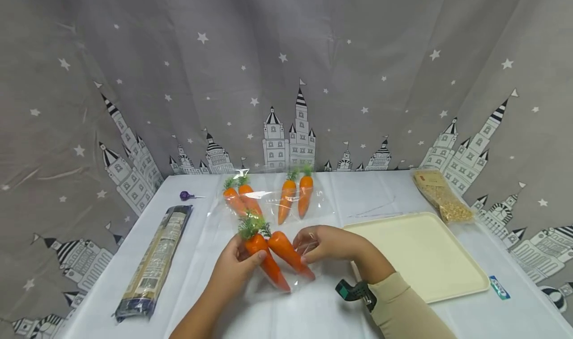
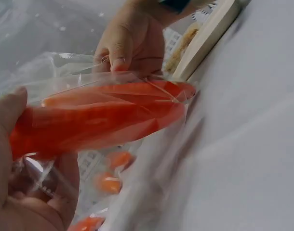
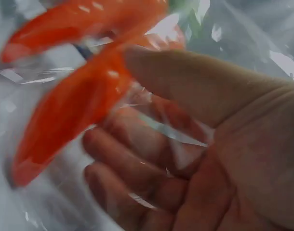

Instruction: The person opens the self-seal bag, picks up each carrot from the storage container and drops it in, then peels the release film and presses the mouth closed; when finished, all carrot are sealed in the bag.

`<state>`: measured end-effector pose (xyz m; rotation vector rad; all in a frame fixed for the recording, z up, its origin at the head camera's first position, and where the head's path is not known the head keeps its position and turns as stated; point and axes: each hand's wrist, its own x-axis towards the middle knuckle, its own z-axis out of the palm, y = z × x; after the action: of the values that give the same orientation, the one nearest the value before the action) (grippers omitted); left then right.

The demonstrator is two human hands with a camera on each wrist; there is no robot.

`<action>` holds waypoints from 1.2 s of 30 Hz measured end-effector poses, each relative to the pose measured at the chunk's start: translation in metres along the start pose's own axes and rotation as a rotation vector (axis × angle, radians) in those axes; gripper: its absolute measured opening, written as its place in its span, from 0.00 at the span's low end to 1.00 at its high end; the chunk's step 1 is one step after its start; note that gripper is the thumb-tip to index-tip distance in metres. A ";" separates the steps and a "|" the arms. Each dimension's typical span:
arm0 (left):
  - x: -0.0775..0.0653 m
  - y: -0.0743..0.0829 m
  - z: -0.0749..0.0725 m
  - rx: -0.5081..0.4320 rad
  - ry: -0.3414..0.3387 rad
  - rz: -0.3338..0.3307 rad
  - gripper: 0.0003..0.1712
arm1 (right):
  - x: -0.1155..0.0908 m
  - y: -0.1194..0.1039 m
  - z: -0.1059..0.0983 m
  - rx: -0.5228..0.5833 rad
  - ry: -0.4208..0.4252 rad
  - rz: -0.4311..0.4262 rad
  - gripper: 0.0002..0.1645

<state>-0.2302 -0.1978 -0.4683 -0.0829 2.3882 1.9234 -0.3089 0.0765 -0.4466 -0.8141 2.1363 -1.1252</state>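
Two glossy orange carrots with leafy green tops lie side by side in a clear plastic bag (image 2: 65, 82), held over the near middle of the table. My left hand (image 1: 234, 264) grips the left carrot (image 1: 267, 264) through the plastic near its leafy end, thumb on top. On the other side, my right hand (image 1: 333, 244) pinches the bag beside the right carrot (image 1: 286, 252). In the right wrist view its thumb lies against the carrot (image 3: 70, 115) and film shows among the curled fingers. Both carrot tips point toward the near right.
Behind the hands lie more bagged carrots (image 1: 287, 199). A purple lollipop (image 1: 185, 195) and a long packaged bundle (image 1: 156, 259) are on the left. To the right are a cream tray (image 1: 416, 264), a bag of yellowish grains (image 1: 440, 194) and a small blue-green packet (image 1: 499, 287).
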 end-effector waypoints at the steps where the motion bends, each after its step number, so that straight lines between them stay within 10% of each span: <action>1: 0.001 -0.002 -0.003 -0.017 0.008 -0.012 0.45 | 0.004 -0.001 0.005 0.018 0.012 0.005 0.19; 11: 0.007 -0.026 -0.041 0.135 0.107 -0.193 0.47 | 0.034 -0.013 0.061 0.243 0.110 0.115 0.18; 22: 0.015 -0.038 -0.061 0.288 0.127 -0.247 0.53 | 0.044 -0.012 0.102 0.424 0.197 0.127 0.28; 36: 0.018 -0.034 -0.070 0.553 0.126 -0.271 0.56 | 0.039 -0.019 0.090 0.232 0.272 0.226 0.29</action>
<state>-0.2467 -0.2731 -0.4883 -0.4733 2.7218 1.1311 -0.2637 -0.0062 -0.4810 -0.3201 2.1911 -1.3910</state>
